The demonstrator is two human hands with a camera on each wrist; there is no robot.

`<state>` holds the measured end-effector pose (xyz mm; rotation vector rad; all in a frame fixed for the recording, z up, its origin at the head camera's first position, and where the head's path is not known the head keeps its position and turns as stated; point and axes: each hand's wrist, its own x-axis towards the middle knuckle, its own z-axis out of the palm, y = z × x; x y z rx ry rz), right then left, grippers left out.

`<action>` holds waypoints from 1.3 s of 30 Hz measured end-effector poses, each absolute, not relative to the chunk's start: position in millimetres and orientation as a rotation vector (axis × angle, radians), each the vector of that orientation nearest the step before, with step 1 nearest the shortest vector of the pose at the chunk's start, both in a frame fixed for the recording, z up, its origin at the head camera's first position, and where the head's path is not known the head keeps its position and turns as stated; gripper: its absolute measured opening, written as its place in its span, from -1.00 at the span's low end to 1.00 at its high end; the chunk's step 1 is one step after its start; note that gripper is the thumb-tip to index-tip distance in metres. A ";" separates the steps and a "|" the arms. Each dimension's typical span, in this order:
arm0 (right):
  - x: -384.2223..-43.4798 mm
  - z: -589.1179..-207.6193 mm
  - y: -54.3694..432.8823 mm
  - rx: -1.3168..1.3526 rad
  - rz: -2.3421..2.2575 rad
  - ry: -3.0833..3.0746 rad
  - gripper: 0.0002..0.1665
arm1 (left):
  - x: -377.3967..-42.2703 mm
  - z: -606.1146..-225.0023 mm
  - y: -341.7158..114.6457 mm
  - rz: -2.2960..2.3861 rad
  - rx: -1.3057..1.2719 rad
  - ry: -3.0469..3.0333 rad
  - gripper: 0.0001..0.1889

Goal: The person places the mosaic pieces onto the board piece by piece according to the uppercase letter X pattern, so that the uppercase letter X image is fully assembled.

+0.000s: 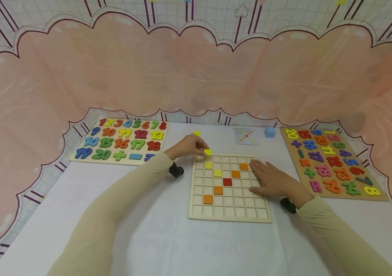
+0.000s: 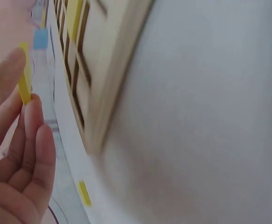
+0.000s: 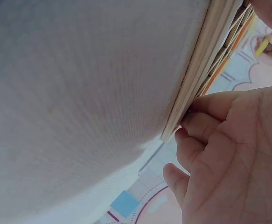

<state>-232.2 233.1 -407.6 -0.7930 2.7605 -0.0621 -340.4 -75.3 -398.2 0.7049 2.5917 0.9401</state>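
Observation:
My left hand (image 1: pixel 190 146) pinches a yellow square tile (image 2: pixel 25 77) between thumb and fingertips, just above the far left corner of a wooden grid board (image 1: pixel 230 220). On the board, two yellow tiles (image 1: pixel 218 173) run diagonally toward a red tile (image 1: pixel 227 182). Several orange tiles (image 1: pixel 235 174) form the other diagonal through the red one. Along the board's right edge rests my right hand (image 1: pixel 276 184), its fingers extended and fingertips at the rim. Another yellow tile (image 1: pixel 197 133) lies on the table behind the left hand.
A number puzzle board (image 1: pixel 132 152) lies at the left, and a second number board (image 1: pixel 297 161) at the right. Behind the grid are a small printed pattern card (image 1: pixel 254 140) and a blue block (image 1: pixel 270 132). A patterned cloth (image 1: pixel 196 80) hangs at the back.

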 end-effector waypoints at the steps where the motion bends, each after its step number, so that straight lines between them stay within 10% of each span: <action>1: -232.3 -407.6 233.1 -0.793 -0.064 2.761 0.09 | -337.0 -397.7 -73.5 0.945 0.702 2.590 -0.68; 39: -235.3 -409.5 234.1 -0.803 -0.079 2.759 0.09 | -252.2 -403.0 6.4 0.869 1.040 2.401 -0.74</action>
